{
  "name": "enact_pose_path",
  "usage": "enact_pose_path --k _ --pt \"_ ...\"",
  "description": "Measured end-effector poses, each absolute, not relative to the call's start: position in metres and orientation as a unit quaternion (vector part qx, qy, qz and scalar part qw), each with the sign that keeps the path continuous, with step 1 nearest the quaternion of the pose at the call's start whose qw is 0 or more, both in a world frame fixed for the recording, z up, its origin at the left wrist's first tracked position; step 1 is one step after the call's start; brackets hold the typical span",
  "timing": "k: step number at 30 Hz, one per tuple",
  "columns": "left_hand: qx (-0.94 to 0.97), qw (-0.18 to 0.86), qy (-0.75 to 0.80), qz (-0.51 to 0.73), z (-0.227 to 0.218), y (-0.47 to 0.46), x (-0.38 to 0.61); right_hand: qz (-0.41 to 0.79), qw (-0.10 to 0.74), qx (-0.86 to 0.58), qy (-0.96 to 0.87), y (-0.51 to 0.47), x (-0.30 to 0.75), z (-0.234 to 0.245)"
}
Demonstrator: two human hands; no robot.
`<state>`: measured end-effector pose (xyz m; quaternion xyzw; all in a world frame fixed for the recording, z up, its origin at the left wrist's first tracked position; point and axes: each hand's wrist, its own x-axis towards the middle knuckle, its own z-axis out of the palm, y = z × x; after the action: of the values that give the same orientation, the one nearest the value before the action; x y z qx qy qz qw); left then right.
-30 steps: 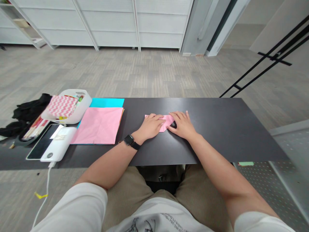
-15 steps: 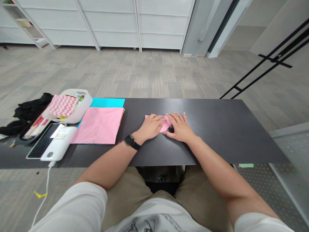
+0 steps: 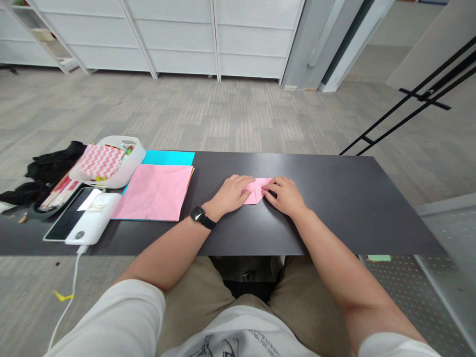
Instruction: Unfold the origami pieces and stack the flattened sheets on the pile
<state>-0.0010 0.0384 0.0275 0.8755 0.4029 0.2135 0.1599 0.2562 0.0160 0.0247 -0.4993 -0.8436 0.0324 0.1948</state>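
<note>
A small folded piece of pink paper (image 3: 256, 194) lies on the dark table in front of me, with a crease line down its middle. Over its left part rests my left hand (image 3: 232, 192), palm down, fingers stretched out and thumb apart, pressing it against the table. My right hand (image 3: 285, 196) is at the paper's right end, its thumb and fingertips closed together on that edge. Both hands hide the paper's ends. A black watch (image 3: 198, 214) is on my left wrist.
Left of my hands lies a stack of square paper with a pink sheet (image 3: 158, 191) on top and a blue sheet (image 3: 169, 157) behind. Farther left are a white basket (image 3: 130, 171), a white power bank (image 3: 94, 218) with a cable, a dark tablet-like device (image 3: 67, 220) and black cloth (image 3: 55, 161).
My right hand has drawn its spread fingers together onto the paper's right edge. More of the paper's middle shows between the hands. My left hand has barely moved.
</note>
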Motion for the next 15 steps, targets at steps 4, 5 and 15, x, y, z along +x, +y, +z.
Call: enact_pose_path --k 4,5,15 --pt "0.859 0.162 0.420 0.242 0.030 0.043 -0.010 0.027 0.213 -0.532 -0.819 0.026 0.276 0.018" --pt "0.860 0.164 0.418 0.242 0.030 0.043 -0.011 0.026 0.222 -0.541 -0.811 0.029 0.282 0.015" --pt "0.889 0.177 0.378 0.189 0.028 0.040 -0.009 0.034 0.237 -0.560 -0.793 0.040 0.304 0.002"
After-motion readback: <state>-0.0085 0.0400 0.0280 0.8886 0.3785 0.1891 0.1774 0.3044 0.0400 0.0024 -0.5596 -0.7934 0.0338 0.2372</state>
